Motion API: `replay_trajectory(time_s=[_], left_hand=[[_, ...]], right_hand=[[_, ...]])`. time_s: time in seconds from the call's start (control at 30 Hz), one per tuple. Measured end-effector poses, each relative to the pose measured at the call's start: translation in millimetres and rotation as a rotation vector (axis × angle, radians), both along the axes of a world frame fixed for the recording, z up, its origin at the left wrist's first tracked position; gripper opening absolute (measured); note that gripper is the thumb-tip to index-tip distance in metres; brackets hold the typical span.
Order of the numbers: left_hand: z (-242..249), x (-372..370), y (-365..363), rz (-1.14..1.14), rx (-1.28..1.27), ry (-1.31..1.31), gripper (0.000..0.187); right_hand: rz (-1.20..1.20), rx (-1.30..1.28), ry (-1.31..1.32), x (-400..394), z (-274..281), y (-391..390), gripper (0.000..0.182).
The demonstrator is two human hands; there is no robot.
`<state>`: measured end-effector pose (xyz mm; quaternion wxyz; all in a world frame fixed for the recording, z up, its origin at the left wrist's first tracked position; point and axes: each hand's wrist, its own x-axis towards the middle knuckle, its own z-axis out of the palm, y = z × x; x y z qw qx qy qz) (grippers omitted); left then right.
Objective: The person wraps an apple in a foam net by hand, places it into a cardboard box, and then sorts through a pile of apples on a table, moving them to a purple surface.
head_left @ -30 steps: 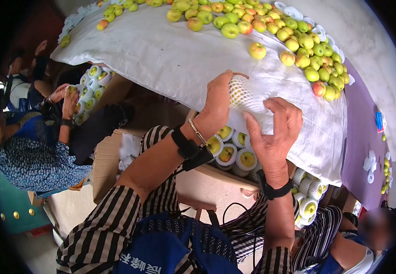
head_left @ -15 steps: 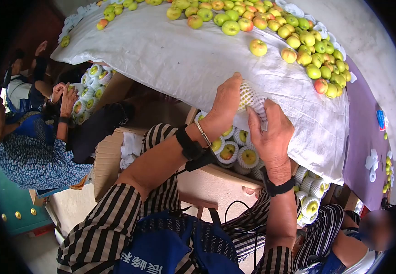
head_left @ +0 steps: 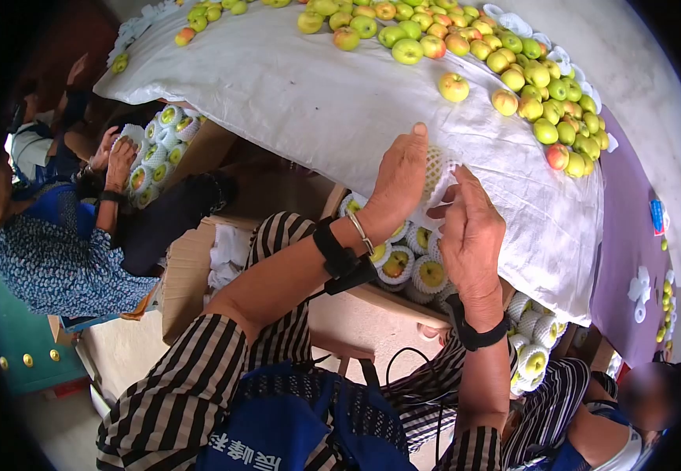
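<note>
Between my two hands is an apple in a white foam net, its yellow-green skin showing through the mesh. My left hand is wrapped round it from the left side, the thumb pointing up. My right hand is at the net's right edge, with bent fingers and thumb on the loose foam; the fingertips are partly hidden. Just below my hands a box of netted apples shows several fruits in white foam. A single bare apple lies on the white cloth beyond my hands.
Bare apples are heaped along the cloth's far and right side, with foam nets behind them. At left, a co-worker's hands are over another box of netted apples. Another person sits at right beside more netted apples.
My right fingers have shifted and spread a little along the net's edge, and the net sits lower and more open. The co-worker at left now holds a white foam net.
</note>
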<state>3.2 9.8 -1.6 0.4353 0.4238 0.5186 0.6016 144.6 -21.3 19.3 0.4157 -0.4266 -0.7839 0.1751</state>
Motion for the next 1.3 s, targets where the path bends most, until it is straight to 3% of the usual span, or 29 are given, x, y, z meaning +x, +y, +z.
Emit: replay_trajectory(time_s=[0.1,0.3,0.43,0.67,0.77,0.9,1.0,1.1,1.2,1.3], left_hand=[[-2.3,1.1,-2.3,0.003,0.045,0.110,0.059],[-2.3,-0.4,-6.8,-0.206,0.012,-0.136,0.064],[21.1,-8.0,-19.3,-0.306,0.037,0.096,0.080],[22.6,-8.6,-15.3,-0.426,0.009,0.242,0.063],[28.3,-6.8,-19.2,-0.444,-0.028,0.176,0.046],[20.7,-5.5,-15.3,-0.426,-0.007,-0.028,0.046],[4.3,-14.0,-20.8,-0.384,0.387,0.313,0.041],[-34.3,-21.1,-9.7,-0.259,0.659,0.531,0.052],[-34.2,-23.9,-8.9,-0.404,0.533,0.366,0.072],[-31.1,-26.5,-12.0,-0.286,0.570,0.490,0.078]], right_hand=[[-0.065,-0.022,-0.100,-5.3,6.3,-5.3,0.043],[-0.139,-0.010,-0.217,-3.6,13.9,-5.0,0.053],[-0.141,-0.054,-0.186,-1.2,24.7,-6.0,0.058],[-0.100,-0.200,-0.138,6.4,33.6,-6.2,0.065],[-0.084,-0.256,-0.116,9.9,35.6,-6.5,0.067],[-0.065,-0.305,-0.117,16.0,44.6,-5.4,0.074],[-0.053,-0.318,-0.138,18.8,44.6,-4.3,0.079],[-0.056,-0.324,-0.129,17.1,39.0,-4.6,0.085],[-0.091,-0.240,-0.115,18.5,29.7,-3.7,0.090],[-0.140,-0.237,-0.094,15.4,27.0,-6.6,0.096]])
